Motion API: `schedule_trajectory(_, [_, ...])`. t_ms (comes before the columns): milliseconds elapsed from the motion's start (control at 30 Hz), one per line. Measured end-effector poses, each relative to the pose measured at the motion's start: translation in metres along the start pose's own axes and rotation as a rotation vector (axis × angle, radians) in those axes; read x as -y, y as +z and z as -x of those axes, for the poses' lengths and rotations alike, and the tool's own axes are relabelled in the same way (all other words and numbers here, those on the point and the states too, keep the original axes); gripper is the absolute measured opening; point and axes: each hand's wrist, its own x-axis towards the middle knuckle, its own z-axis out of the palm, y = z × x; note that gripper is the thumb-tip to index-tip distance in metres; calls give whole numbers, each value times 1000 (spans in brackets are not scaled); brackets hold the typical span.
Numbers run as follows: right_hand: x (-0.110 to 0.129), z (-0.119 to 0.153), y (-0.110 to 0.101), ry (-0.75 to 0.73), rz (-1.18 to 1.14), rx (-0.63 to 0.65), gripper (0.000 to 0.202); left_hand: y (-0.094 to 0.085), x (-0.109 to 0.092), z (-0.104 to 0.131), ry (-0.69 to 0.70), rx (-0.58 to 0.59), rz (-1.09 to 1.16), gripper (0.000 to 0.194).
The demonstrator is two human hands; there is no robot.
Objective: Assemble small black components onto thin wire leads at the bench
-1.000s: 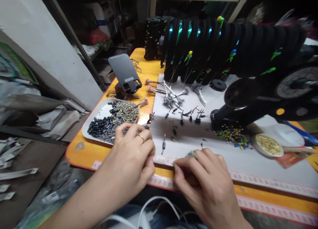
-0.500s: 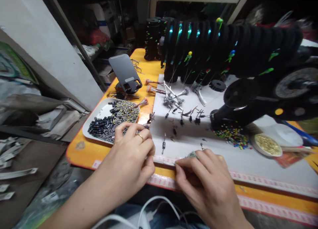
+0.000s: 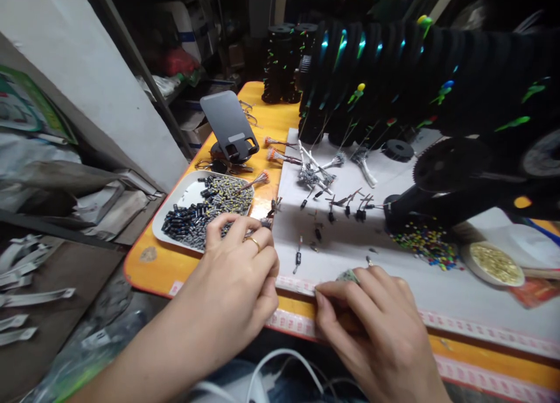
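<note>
My left hand (image 3: 242, 263), with a gold ring on one finger, is closed, its thumb and fingertips pressed together at the table's front edge. Beside it is a white tray (image 3: 158, 219) of small black, grey and yellow cylinders. Thumb and forefinger of my right hand (image 3: 376, 321) pinch together over the printed measuring strip (image 3: 301, 285). Whatever either pinch holds is too small or hidden to make out. A greyish-green lump (image 3: 349, 276) shows behind my right fingers. Just beyond the hands, a small black cylinder with wire ends (image 3: 298, 258) lies on the white sheet (image 3: 341, 245).
A phone-shaped grey stand (image 3: 230, 126) is behind the tray. Bundles of white-tipped wires (image 3: 315, 172) and several black pieces lie on the sheet. To the right are colourful beads (image 3: 424, 245), a bowl of gold bits (image 3: 496, 263) and a large black spooled machine (image 3: 394, 76).
The view has shifted slightly, so the table's things appear further right. Both hands keep nearly the same pinched pose and the same spacing.
</note>
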Motion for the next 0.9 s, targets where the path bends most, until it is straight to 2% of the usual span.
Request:
schedule_trajectory(633, [-1,3,0,-5,-20,-7,12,5,0,2,11,-67,6,14])
schedule_trajectory(900, [-2,3,0,2,-20,6,13,2,-1,0,5,-33,7,16])
